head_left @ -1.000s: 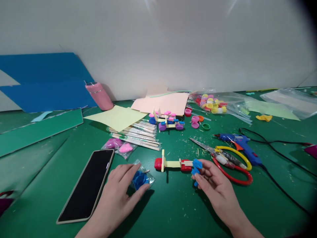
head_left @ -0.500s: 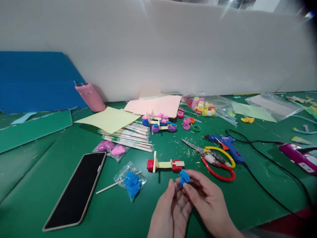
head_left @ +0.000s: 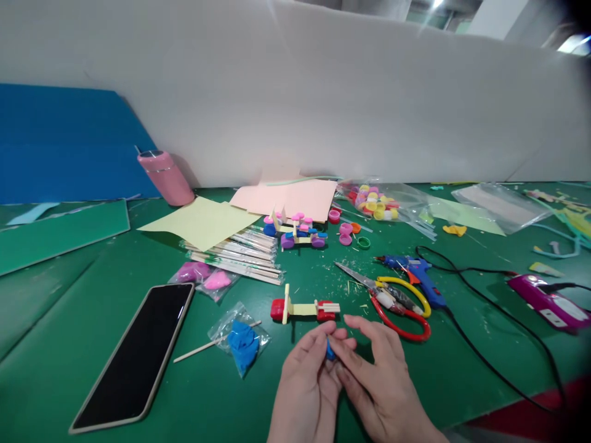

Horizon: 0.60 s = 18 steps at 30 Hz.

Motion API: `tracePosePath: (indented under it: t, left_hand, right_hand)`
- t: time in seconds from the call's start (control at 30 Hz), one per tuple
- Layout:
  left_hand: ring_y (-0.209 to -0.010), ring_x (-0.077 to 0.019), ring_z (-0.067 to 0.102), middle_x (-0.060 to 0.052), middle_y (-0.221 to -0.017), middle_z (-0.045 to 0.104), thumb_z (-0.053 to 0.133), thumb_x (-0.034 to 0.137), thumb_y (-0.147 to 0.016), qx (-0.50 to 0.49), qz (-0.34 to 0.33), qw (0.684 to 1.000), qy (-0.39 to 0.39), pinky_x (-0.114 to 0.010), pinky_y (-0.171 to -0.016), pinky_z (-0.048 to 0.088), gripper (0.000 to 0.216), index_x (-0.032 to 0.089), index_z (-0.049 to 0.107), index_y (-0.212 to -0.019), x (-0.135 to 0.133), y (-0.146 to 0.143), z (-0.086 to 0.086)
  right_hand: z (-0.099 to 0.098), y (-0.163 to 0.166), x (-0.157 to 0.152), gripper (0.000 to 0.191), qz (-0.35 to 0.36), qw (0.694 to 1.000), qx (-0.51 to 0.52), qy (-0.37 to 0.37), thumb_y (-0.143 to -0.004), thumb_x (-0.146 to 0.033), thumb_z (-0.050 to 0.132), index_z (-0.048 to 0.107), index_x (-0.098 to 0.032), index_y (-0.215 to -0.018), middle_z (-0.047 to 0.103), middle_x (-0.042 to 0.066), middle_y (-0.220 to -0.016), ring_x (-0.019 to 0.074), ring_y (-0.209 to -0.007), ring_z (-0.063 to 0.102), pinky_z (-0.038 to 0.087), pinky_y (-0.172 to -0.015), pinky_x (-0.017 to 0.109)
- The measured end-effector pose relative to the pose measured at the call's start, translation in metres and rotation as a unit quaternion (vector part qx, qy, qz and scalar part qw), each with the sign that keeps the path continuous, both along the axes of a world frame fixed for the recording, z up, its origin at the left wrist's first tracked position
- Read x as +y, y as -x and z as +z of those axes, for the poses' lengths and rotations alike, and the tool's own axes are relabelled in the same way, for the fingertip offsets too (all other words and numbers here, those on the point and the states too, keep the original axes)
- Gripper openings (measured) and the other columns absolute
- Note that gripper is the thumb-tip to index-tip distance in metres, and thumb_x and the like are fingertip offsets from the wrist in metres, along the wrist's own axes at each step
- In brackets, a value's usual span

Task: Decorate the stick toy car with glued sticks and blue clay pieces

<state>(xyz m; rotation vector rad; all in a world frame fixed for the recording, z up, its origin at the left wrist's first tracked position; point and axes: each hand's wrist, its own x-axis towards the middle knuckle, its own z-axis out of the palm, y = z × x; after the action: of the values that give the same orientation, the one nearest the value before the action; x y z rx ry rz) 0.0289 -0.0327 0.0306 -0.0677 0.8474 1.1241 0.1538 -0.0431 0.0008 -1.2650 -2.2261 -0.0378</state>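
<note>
A small lump of blue modelling clay point(head_left: 330, 349) is pinched between both hands, mostly hidden by fingers. My left hand point(head_left: 302, 381) is curled around it from the left, its thumb against the clay. From the other side, the fingers of my right hand point(head_left: 385, 378) press on the lump. Just beyond the hands stands a little model with red wheels point(head_left: 302, 311) and a cream body. To the left lies a clear bag of blue clay point(head_left: 244, 346), with a thin wooden stick point(head_left: 196, 352) under it.
Scissors point(head_left: 392, 301) and a blue glue gun point(head_left: 418, 274) with a black cable lie on the right, near a purple power strip point(head_left: 547, 301). A phone point(head_left: 136, 363) rests at left. Farther back are wrapped sticks point(head_left: 235, 258), finished models point(head_left: 302, 237) and a pink bottle point(head_left: 166, 178).
The blue clay has gone from the right fingertips to between both hands, lower down. The left hand has closed in around it. The view has shifted slightly.
</note>
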Motion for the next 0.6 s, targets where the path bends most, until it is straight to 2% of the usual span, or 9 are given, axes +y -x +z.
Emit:
tracePosePath:
  t: [0.13,0.23,0.3,0.33,0.37,0.43,0.5,0.53,0.6]
  left_hand:
    - [-0.072,-0.0151,0.066,-0.007,-0.074,0.071,0.056,0.003,-0.072,0.030,0.007,1.000,0.007,-0.024,-0.070,0.052,0.013,0.011,0.065,-0.077,0.002,0.000,-0.002]
    - [-0.071,-0.0148,0.066,-0.006,-0.075,0.070,0.061,0.005,-0.069,0.043,0.007,0.999,-0.007,-0.027,-0.075,0.051,0.012,0.012,0.064,-0.078,0.003,0.002,-0.005]
    - [-0.072,-0.0161,0.066,-0.008,-0.077,0.070,0.062,0.006,-0.068,0.048,-0.003,0.999,-0.015,-0.030,-0.077,0.051,0.014,0.011,0.063,-0.081,0.002,0.003,-0.007]
    - [-0.073,-0.0172,0.066,-0.009,-0.078,0.070,0.062,0.006,-0.068,0.047,-0.010,0.999,-0.017,-0.032,-0.078,0.050,0.015,0.011,0.062,-0.083,0.002,0.003,-0.009]
    - [-0.073,-0.0183,0.066,-0.010,-0.079,0.070,0.061,0.006,-0.068,0.043,-0.017,0.999,-0.019,-0.034,-0.078,0.050,0.017,0.011,0.062,-0.084,0.002,0.003,-0.010]
    - [-0.075,-0.0201,0.066,-0.011,-0.081,0.070,0.057,0.004,-0.068,0.032,-0.028,0.999,-0.022,-0.037,-0.080,0.048,0.018,0.010,0.062,-0.084,0.002,0.002,-0.012]
    - [-0.076,-0.0205,0.065,-0.012,-0.081,0.069,0.053,0.004,-0.066,0.020,-0.038,0.999,-0.025,-0.037,-0.080,0.047,0.019,0.010,0.063,-0.081,0.001,0.002,-0.013]
    - [-0.074,-0.0196,0.064,-0.011,-0.079,0.068,0.052,0.004,-0.065,0.016,-0.044,0.999,-0.028,-0.036,-0.078,0.047,0.018,0.010,0.064,-0.078,0.001,0.001,-0.014]
    - [-0.066,-0.0158,0.060,-0.008,-0.072,0.066,0.051,0.007,-0.065,0.011,-0.051,0.998,-0.030,-0.032,-0.069,0.047,0.014,0.011,0.064,-0.070,0.001,0.000,-0.015]
  right_hand:
    - [0.001,-0.008,0.000,0.041,0.012,0.999,0.036,-0.016,-0.075,-0.015,0.055,0.057,-0.023,-0.115,0.041,0.011,-0.123,0.0274,-0.101,0.043,0.039,-0.082,0.042]
    - [0.003,-0.014,-0.001,0.038,0.015,0.986,0.166,0.009,-0.074,-0.008,0.054,0.062,-0.024,-0.108,0.046,0.008,-0.117,0.0249,-0.101,0.045,0.039,-0.084,0.039]
    - [0.005,-0.014,-0.001,0.030,-0.003,0.947,0.309,0.087,-0.078,-0.011,0.052,0.064,-0.025,-0.102,0.050,0.006,-0.111,0.0208,-0.094,0.050,0.042,-0.079,0.034]
    - [0.007,-0.013,-0.001,0.024,-0.011,0.903,0.405,0.141,-0.082,-0.016,0.051,0.065,-0.026,-0.099,0.051,0.005,-0.107,0.0176,-0.086,0.052,0.044,-0.074,0.031]
    - [0.009,-0.010,0.001,0.021,-0.017,0.837,0.509,0.201,-0.085,-0.023,0.048,0.065,-0.026,-0.097,0.053,0.005,-0.102,0.0141,-0.077,0.053,0.045,-0.068,0.028]
    - [0.015,-0.004,0.006,0.025,-0.021,0.652,0.698,0.297,-0.088,-0.034,0.043,0.065,-0.024,-0.095,0.054,0.002,-0.087,0.0076,-0.060,0.049,0.045,-0.058,0.023]
    - [0.023,0.001,0.013,0.027,-0.014,0.478,0.803,0.355,-0.087,-0.036,0.044,0.064,-0.019,-0.093,0.050,-0.001,-0.072,0.0040,-0.051,0.043,0.043,-0.052,0.018]
    - [0.026,0.003,0.016,0.026,-0.003,0.414,0.830,0.374,-0.087,-0.035,0.045,0.063,-0.016,-0.092,0.047,-0.003,-0.067,0.0028,-0.048,0.039,0.040,-0.048,0.016]
    - [0.032,0.004,0.020,0.026,0.025,0.328,0.857,0.398,-0.087,-0.032,0.045,0.062,-0.013,-0.089,0.041,-0.005,-0.061,0.0014,-0.044,0.034,0.035,-0.042,0.013]
